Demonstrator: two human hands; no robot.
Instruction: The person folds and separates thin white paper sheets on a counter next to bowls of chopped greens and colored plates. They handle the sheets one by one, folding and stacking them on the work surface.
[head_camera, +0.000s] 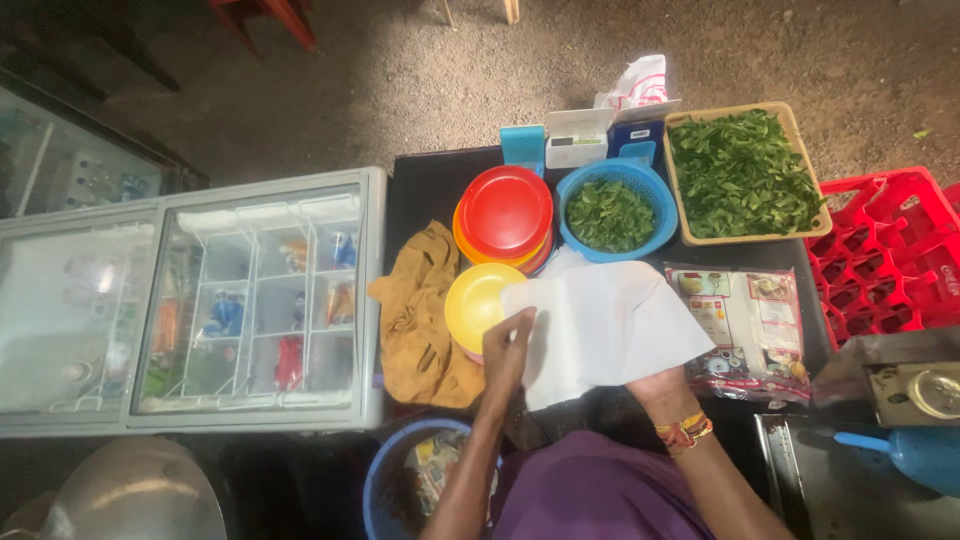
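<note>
1. The left hand (507, 352) rests with fingers together on the left edge of a white cloth (600, 325), pressing it where it overlaps a yellow plate (477, 300); I cannot tell whether it pinches the cloth or only lies on it.
2. The right hand (655, 382) is under the cloth's near edge, mostly hidden by it, so I cannot tell how its fingers stand; only the wrist with its orange bangles (685, 431) shows.
3. The cloth lies spread at the near middle of the black table (420, 185), its far corner just touching the blue basket (614, 209).
4. The yellow plate sits near the table's near left, beside a crumpled brown rag (418, 315) that hangs over the left edge.
5. Beyond the plate is a stack of plates (505, 215) with a red one on top, just left of the blue basket, which holds green leaves.
6. At the far right corner stands a tan tray (745, 175) heaped with more leaves (far fuller than the basket).
7. A flat printed packet (745, 325) lies near the right edge, its left side tucked under the cloth.
8. Off the table: a glass-topped freezer (190, 300) to the left, a red crate (885, 250) to the right, and a blue tub (400, 480) close by the left arm.
</note>
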